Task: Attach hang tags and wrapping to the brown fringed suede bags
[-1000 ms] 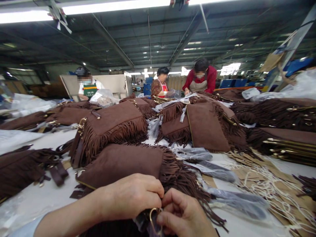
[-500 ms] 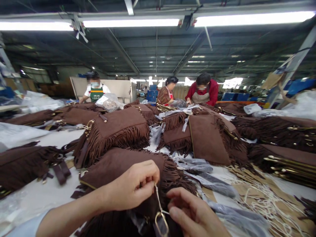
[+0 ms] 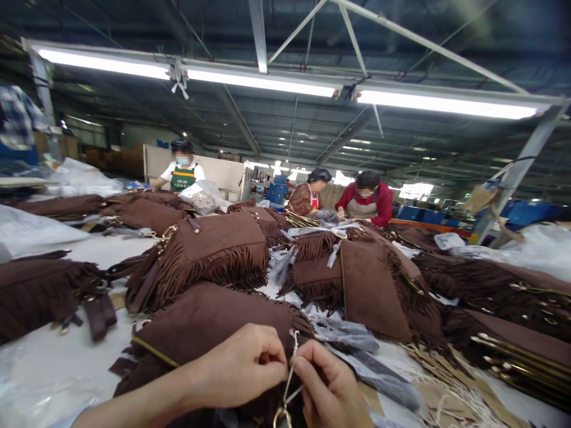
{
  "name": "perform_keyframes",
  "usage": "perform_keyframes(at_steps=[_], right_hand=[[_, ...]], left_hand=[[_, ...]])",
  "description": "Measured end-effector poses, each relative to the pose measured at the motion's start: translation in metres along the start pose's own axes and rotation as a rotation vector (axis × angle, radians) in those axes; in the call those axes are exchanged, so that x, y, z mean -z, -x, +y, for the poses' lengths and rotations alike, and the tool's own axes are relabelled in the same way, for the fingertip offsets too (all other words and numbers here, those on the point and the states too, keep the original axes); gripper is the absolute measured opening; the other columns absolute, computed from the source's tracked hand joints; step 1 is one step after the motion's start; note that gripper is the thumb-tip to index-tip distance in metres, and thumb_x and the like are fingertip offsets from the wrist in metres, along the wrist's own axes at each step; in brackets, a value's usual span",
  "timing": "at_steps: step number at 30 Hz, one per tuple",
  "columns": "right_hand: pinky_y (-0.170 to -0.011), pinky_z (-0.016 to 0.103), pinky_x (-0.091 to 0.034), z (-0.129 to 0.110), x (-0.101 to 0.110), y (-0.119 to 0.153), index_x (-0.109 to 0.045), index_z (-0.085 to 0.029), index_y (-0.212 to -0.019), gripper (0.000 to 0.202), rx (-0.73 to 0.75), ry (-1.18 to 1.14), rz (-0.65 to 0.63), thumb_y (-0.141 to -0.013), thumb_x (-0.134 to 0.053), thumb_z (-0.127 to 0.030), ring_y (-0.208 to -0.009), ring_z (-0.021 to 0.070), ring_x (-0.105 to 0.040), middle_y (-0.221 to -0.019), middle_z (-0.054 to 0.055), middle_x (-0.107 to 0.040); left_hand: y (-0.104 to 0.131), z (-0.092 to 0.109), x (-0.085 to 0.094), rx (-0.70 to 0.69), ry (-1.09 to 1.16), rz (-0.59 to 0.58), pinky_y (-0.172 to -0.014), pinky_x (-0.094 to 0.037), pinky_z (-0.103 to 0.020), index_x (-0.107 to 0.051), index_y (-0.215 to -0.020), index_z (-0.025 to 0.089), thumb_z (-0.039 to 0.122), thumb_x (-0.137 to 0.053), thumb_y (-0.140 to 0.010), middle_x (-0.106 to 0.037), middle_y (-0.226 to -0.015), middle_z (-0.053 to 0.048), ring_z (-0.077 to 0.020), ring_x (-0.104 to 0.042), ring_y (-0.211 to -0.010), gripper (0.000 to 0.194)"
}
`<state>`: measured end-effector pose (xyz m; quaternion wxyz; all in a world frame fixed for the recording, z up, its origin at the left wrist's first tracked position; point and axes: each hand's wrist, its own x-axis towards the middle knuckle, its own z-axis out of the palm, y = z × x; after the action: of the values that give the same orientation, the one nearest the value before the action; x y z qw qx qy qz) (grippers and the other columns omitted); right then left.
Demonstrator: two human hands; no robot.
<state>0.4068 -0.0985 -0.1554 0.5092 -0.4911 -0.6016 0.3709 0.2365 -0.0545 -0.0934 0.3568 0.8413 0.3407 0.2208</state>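
Near the bottom centre, my left hand (image 3: 250, 364) is closed, its fingertips pinched beside a white string (image 3: 292, 374). My right hand (image 3: 328, 383) pinches the same string between thumb and forefinger. The string's short ends stick up above the fingers, and its lower part runs down to a gold ring (image 3: 282, 416) at the bottom edge. Both hands are close together over a brown fringed bag (image 3: 214, 321) with a gold zipper. What my left fingertips hold is too small to make out.
More brown fringed bags (image 3: 227, 238) are piled across the white table (image 3: 57, 374). Plastic-wrapped straps (image 3: 379, 368) lie right of my hands, beside brown tags with white strings (image 3: 450, 395). Three people work beyond the pile, one in a green apron (image 3: 182, 177).
My right hand has come up and closed on the string, near my left hand. The string's ends now show above the fingers. The view has tilted upward.
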Motion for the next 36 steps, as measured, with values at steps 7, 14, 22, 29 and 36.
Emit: perform_keyframes(at_steps=[7,14,22,29,36], right_hand=[[-0.050,0.023,-0.030,0.010,0.006,0.000,-0.055,-0.020,-0.068,0.040,0.122,0.079,-0.015,-0.091,-0.053,-0.053,-0.053,0.0120,-0.038,-0.058,-0.006,-0.041],[-0.054,0.023,-0.033,0.018,-0.002,0.003,-0.052,-0.021,-0.071,0.036,0.183,0.178,0.073,-0.094,-0.047,-0.048,-0.056,0.0130,-0.042,-0.063,-0.004,-0.044],[-0.057,0.023,-0.038,0.006,0.009,0.009,-0.055,-0.020,-0.075,0.026,0.059,0.279,-0.067,-0.092,-0.047,-0.038,-0.060,0.0141,-0.049,-0.066,-0.003,-0.051],[-0.096,0.028,-0.039,-0.013,0.024,0.018,-0.061,-0.025,-0.106,0.044,0.182,0.352,-0.379,-0.067,-0.057,-0.005,-0.108,0.0200,-0.054,-0.114,0.002,-0.061],[-0.080,0.025,-0.043,0.000,0.035,0.024,-0.060,-0.022,-0.089,0.024,0.235,0.673,-0.309,-0.073,-0.058,-0.004,-0.094,0.0179,-0.055,-0.102,0.003,-0.055]], left_hand=[[-0.002,-0.010,-0.021,-0.040,0.096,0.112,-0.057,-0.033,-0.020,-0.062,-0.058,0.014,0.017,-0.058,-0.075,-0.056,-0.064,0.002,-0.0102,-0.052,-0.063,0.018],[-0.002,-0.016,-0.022,-0.043,0.120,0.107,-0.053,-0.031,-0.020,-0.060,-0.058,0.014,0.013,-0.050,-0.073,-0.055,-0.058,0.003,-0.0093,-0.049,-0.057,0.018],[-0.001,-0.019,-0.023,0.187,0.552,0.084,-0.048,-0.033,-0.021,-0.063,-0.063,0.013,0.027,-0.051,-0.064,-0.058,-0.058,0.000,-0.0120,-0.047,-0.053,0.018],[-0.001,-0.018,-0.014,0.224,1.046,-0.066,-0.059,-0.041,-0.025,-0.058,-0.061,0.013,0.027,-0.062,-0.063,-0.066,-0.065,-0.005,-0.0123,-0.053,-0.057,0.015],[0.001,-0.023,-0.012,0.194,1.168,-0.053,-0.057,-0.039,-0.022,-0.058,-0.067,0.013,0.029,-0.069,-0.071,-0.064,-0.071,-0.003,-0.0108,-0.053,-0.060,0.020]])
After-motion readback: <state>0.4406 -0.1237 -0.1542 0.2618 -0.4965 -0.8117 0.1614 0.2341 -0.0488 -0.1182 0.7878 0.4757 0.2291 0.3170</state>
